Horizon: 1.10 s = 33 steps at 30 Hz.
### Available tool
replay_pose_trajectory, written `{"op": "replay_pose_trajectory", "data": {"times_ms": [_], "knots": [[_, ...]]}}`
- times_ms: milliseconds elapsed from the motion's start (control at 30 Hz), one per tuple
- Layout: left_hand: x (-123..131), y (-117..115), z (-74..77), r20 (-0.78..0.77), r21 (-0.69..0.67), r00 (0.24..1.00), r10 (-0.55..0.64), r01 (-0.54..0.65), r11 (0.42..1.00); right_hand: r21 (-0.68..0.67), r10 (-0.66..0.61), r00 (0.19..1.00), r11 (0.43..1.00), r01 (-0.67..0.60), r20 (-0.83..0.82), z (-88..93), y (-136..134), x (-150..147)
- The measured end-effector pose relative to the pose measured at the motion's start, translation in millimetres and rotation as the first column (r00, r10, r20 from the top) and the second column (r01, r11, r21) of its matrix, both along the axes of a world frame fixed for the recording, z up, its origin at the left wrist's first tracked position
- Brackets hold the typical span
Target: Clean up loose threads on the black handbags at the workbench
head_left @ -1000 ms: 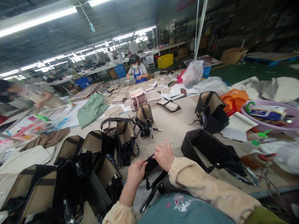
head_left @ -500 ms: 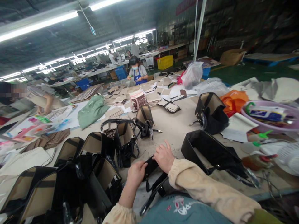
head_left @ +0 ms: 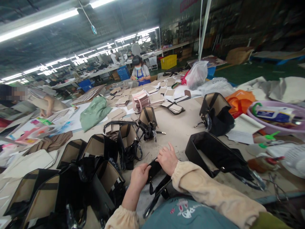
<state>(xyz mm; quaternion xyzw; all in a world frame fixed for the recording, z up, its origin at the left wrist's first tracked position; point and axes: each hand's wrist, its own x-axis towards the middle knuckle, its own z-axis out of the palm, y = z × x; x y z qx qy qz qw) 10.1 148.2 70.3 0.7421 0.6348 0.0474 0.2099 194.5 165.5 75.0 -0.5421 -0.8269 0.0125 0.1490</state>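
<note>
Low in front of me, a small black bag part (head_left: 154, 171) with a strap (head_left: 156, 200) hanging toward my body is held between both hands. My left hand (head_left: 140, 175) pinches its left end, thumb on top. At its far right end, my right hand (head_left: 167, 159) grips with bent fingers while the index finger points up. The part's underside is hidden. Just right of my hands lies an open black handbag (head_left: 202, 156) on its side. To the left, a black bag shell (head_left: 127, 140) with a beige inside stands beside several others like it.
Several black bag shells (head_left: 43, 197) crowd the left. Beyond lie stacks of beige pieces (head_left: 140, 101) and a green cloth (head_left: 95, 113). At right are a purple basin (head_left: 269, 125), glue bottles (head_left: 262, 163) and another black bag (head_left: 215, 114). Co-workers (head_left: 141, 71) work across the table.
My hands keep nearly the same hold and place on the black part. The co-worker across the table has brought their hands closer together. The view has shifted very slightly.
</note>
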Motion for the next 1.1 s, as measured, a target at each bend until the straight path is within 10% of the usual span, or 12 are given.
{"op": "replay_pose_trajectory", "data": {"times_ms": [433, 1100], "knots": [[18.1, 7.8, 20.4, -0.087, -0.043, 0.989, -0.121, 0.118, 0.992, -0.013, -0.007, 1.000, 1.000, 0.007, 0.010, -0.2, 3.1, 1.3], [28.6, 20.3, 0.1, 0.024, 0.087, 0.999, -0.049, 0.046, 0.995, 0.004, -0.055, 0.998, 0.998, 0.055, -0.040, 4.2, 5.4, 24.3]]}}
